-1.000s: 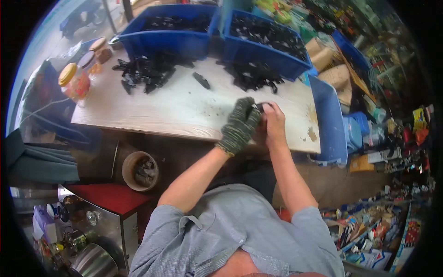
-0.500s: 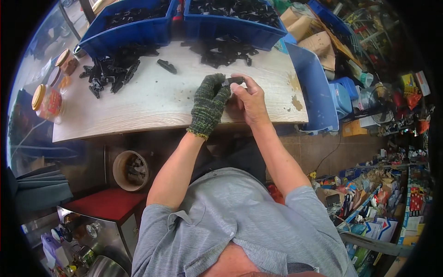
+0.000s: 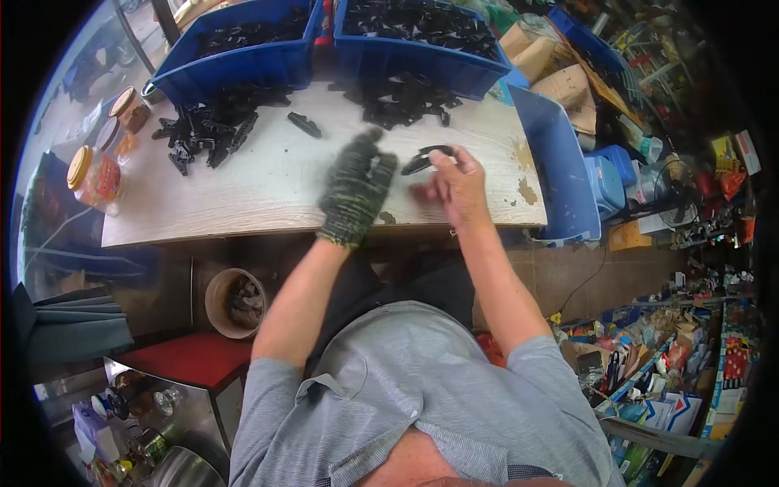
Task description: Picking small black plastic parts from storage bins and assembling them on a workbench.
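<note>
My right hand (image 3: 464,185) is bare and pinches a small, elongated black plastic part (image 3: 416,162) above the near side of the table. My left hand (image 3: 355,191), in a dark green-and-black knitted glove, is just left of that part and apart from it. Its fingers are somewhat blurred but look spread, with nothing seen in them. A single black plastic part (image 3: 304,124) lies on the table beyond the glove. Farther left is a pile of similar black parts (image 3: 199,134), and a heap of smaller, pointed black pieces (image 3: 398,104) lies ahead.
Two blue bins (image 3: 235,79) (image 3: 422,66) full of black pieces stand along the far side of the pale table (image 3: 260,195). Lidded jars (image 3: 96,178) sit at its left edge. A light-blue tub (image 3: 560,178) is beside its right edge. Below left is a bucket (image 3: 217,304).
My hands have drawn apart. The left moved left, away from the black part, while the right carried it slightly right. The whole view has also shifted a little.
</note>
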A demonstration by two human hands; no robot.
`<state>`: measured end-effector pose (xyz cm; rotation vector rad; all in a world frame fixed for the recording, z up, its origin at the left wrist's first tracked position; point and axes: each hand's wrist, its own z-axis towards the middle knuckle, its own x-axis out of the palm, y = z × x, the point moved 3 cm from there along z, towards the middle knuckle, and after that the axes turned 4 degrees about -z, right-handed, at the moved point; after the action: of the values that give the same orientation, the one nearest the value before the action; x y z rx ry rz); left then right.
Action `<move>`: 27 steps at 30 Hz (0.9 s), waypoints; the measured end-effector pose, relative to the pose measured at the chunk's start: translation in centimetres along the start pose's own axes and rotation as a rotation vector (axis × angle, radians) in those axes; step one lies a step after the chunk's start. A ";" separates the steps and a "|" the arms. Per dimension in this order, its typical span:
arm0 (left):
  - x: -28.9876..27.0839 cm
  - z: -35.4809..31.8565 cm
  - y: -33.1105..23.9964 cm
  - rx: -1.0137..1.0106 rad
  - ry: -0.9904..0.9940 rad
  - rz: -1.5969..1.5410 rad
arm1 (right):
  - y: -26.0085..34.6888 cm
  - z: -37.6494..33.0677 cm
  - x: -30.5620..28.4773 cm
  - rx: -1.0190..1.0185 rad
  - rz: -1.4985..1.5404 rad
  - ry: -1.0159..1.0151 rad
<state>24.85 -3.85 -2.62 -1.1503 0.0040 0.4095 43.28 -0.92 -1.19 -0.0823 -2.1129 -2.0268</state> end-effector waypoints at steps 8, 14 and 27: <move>-7.9 6.5 0.8 -0.090 0.020 1.014 | 5.1 4.8 -9.4 -0.023 0.040 -0.544; -7.2 6.0 2.8 0.014 0.039 1.016 | 4.3 6.5 -10.8 0.035 -0.139 -0.723; -6.4 5.1 4.3 0.157 -0.001 0.927 | 2.5 10.4 -2.8 0.131 -0.961 -0.347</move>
<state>16.57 0.11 -2.92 -0.9377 0.5758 1.2044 45.31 9.82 0.45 0.8079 -2.8481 -2.4418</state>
